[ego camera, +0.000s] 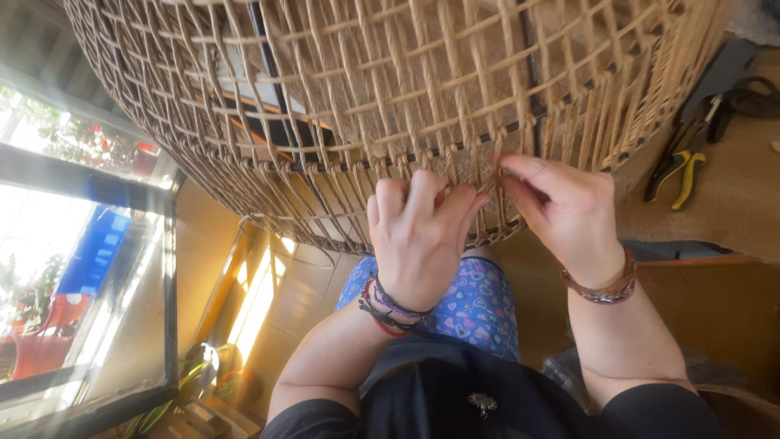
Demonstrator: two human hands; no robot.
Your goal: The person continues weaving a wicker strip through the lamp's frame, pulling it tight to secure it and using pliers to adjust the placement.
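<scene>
A large woven basket-like frame (390, 89) of tan rope on dark metal rods fills the top of the head view. My left hand (418, 236) is curled on the rope strands at its lower rim, fingers closed on the weave. My right hand (561, 207) pinches a tan rope strand (494, 167) at the rim right beside the left hand. Both wrists wear bracelets. My lap in blue patterned cloth (475, 305) lies below the hands.
Pliers with yellow-green handles (678, 175) lie on the brown surface at the right, next to a dark tool (731, 89). A window with a dark frame (89, 268) is at the left. A loose rope end (284, 240) hangs under the frame.
</scene>
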